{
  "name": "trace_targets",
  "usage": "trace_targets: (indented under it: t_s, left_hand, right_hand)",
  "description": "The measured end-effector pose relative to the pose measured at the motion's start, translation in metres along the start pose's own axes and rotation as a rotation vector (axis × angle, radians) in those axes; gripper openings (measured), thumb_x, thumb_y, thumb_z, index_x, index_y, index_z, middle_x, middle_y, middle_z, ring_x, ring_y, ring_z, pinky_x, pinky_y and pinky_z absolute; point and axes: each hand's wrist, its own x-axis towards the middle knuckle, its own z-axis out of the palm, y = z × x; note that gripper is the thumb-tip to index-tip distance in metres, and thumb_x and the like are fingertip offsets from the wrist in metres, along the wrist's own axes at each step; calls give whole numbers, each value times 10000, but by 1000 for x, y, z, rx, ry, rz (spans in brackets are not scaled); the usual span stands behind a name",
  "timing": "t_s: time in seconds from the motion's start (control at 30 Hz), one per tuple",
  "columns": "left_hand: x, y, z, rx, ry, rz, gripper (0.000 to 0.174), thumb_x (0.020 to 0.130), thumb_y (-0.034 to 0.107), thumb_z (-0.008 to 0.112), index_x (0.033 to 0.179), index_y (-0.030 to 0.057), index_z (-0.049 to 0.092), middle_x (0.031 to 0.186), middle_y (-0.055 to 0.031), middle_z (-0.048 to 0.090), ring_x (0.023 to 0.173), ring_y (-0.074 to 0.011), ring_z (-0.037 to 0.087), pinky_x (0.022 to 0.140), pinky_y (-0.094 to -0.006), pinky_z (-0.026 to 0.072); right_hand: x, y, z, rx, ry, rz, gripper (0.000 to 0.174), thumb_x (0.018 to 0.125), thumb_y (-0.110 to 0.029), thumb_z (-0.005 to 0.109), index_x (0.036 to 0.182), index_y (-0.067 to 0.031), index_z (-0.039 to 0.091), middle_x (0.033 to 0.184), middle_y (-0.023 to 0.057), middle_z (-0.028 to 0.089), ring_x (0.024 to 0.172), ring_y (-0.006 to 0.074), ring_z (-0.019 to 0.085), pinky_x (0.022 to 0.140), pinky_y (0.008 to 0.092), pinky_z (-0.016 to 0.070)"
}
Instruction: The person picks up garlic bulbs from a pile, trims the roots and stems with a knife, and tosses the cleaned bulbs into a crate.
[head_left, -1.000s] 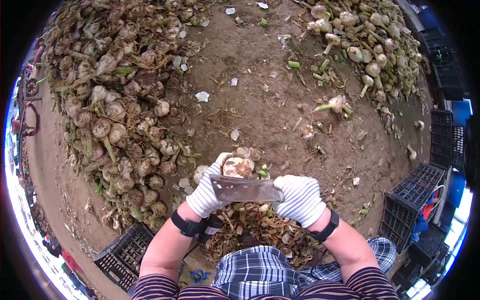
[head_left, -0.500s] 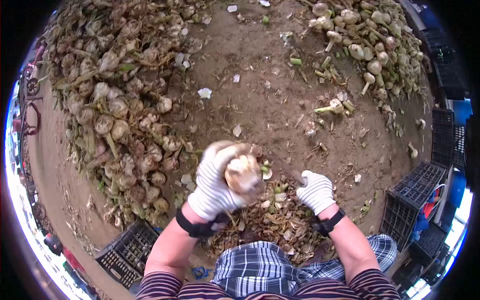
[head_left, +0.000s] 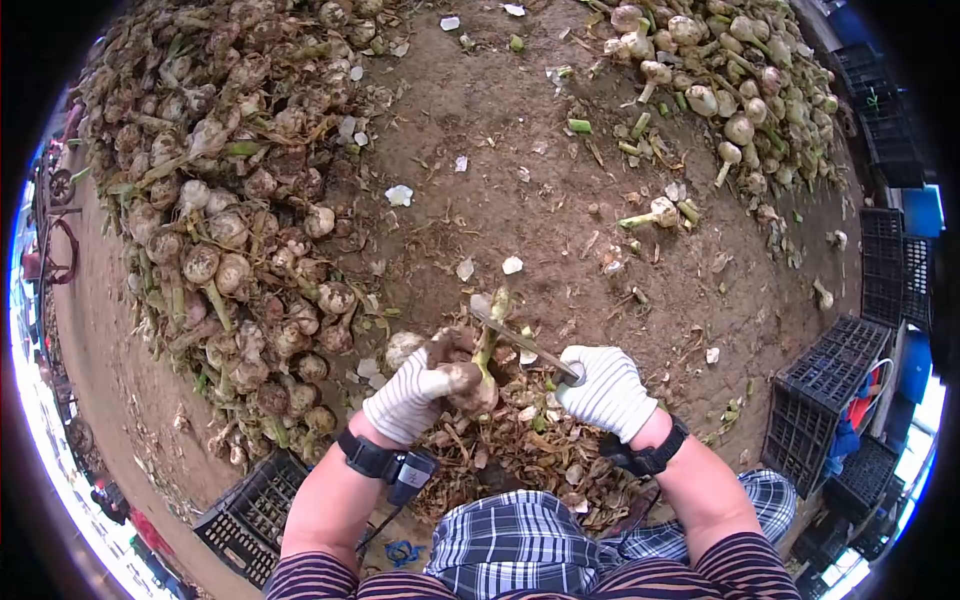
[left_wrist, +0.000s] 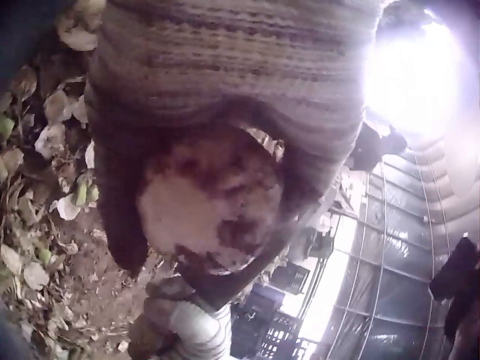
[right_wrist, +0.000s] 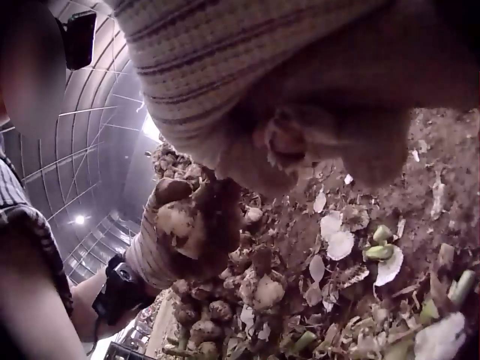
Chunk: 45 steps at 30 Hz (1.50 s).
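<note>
In the head view the gloved left hand (head_left: 418, 392) grips a garlic bulb (head_left: 478, 392) whose green stem (head_left: 487, 345) points up and away. The gloved right hand (head_left: 608, 393) holds a knife (head_left: 527, 345) by its handle, and the blade lies across the stem near its upper end. In the left wrist view the bulb's dirt-marked underside (left_wrist: 214, 202) shows between the fingers, with the right hand (left_wrist: 191, 330) just below it. The right wrist view shows the left hand (right_wrist: 161, 236) around the bulb; the blade cannot be made out there.
A large garlic heap (head_left: 250, 230) lies on the left, another (head_left: 745, 90) at the upper right. Cut leaves and skins (head_left: 540, 450) are piled by the person's legs. Black crates stand at lower left (head_left: 240, 525) and right (head_left: 835, 370). Scraps litter the dirt floor (head_left: 480, 200).
The left hand first lifted and turned the bulb, then came down with its stem pointing away. The right hand moved off to the right, then back in, bringing the blade against the stem.
</note>
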Motion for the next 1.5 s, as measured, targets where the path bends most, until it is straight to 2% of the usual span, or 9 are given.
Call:
trace_targets:
  t_s: [0.2, 0.47, 0.6, 0.63, 0.7, 0.8, 1.1, 1.27, 1.5]
  left_hand:
    - [4, 9, 12, 709, 171, 144, 120, 812, 99, 634, 901, 31, 592, 800, 31, 565, 746, -57, 515, 676, -231, 449]
    - [12, 90, 14, -23, -43, 572, 795, 812, 360, 704, 1433, 125, 267, 1371, -130, 395, 1220, -258, 446, 946, -408, 463]
    - [-6, 56, -12, 1956, 559, 574, 567, 724, 237, 725, 1215, 67, 499, 1102, -145, 576, 1029, -259, 563, 738, -345, 529]
    - [-1, 41, -9, 2166, 287, 126, 499, 690, 192, 706, 1142, 81, 524, 936, -95, 596, 931, -232, 585, 696, -351, 513]
    - [-19, -28, -26, 2129, -284, 970, 308, 754, 105, 604, 1060, 124, 574, 973, -59, 600, 947, -217, 590, 889, -391, 486]
    - [23, -56, -111, 2959, -70, 636, 431, 797, 34, 557, 1204, 162, 499, 1238, -85, 552, 1198, -253, 505, 1068, -408, 367]
    - [39, 53, -72, 2246, -32, 135, 687, 659, 236, 762, 1259, 99, 456, 1129, -115, 577, 1185, -270, 494, 1138, -446, 178]
    - [30, 3, -49, 777, 247, 234, 922, 559, 165, 860, 1277, 61, 290, 1073, -96, 581, 974, -171, 583, 891, -304, 503]
    - [12, -16, -1, 171, 75, 395, 482, 837, 124, 652, 1250, 49, 417, 1149, -102, 571, 995, -232, 606, 890, -384, 521]
  right_hand:
    - [6, 6, -12, -276, -215, 46, 207, 675, -252, 580, 792, -97, 651, 710, 176, 623, 719, 366, 617, 635, 422, 494]
    - [5, 55, 27, 214, 33, 274, 174, 669, -186, 578, 739, -31, 614, 670, 207, 595, 629, 365, 572, 599, 394, 459]
    - [-1, 61, 17, 45, 149, 225, 107, 677, -160, 562, 700, -56, 568, 624, 160, 563, 598, 351, 543, 578, 394, 451]
    - [-4, 67, 20, 69, 172, 238, 110, 675, -164, 559, 698, -57, 568, 632, 164, 569, 608, 355, 548, 585, 398, 455]
    - [-9, 76, 32, 91, 175, 260, 113, 673, -168, 556, 696, -58, 569, 640, 168, 575, 619, 359, 553, 593, 403, 459]
    - [-6, 76, 36, 44, 129, 237, 120, 662, -175, 562, 696, -60, 573, 661, 180, 583, 636, 368, 562, 603, 411, 465]
    - [2, 39, 20, -35, 105, 177, 137, 655, -190, 576, 724, -72, 589, 649, 174, 588, 632, 377, 574, 575, 412, 462]
    - [-9, -7, -1, -240, 107, -120, 177, 650, -210, 578, 765, -80, 612, 651, 167, 604, 624, 358, 602, 557, 421, 483]
    - [-8, -38, -3, -233, 44, -257, 159, 673, -191, 595, 795, -98, 637, 683, 136, 622, 644, 333, 619, 555, 418, 488]
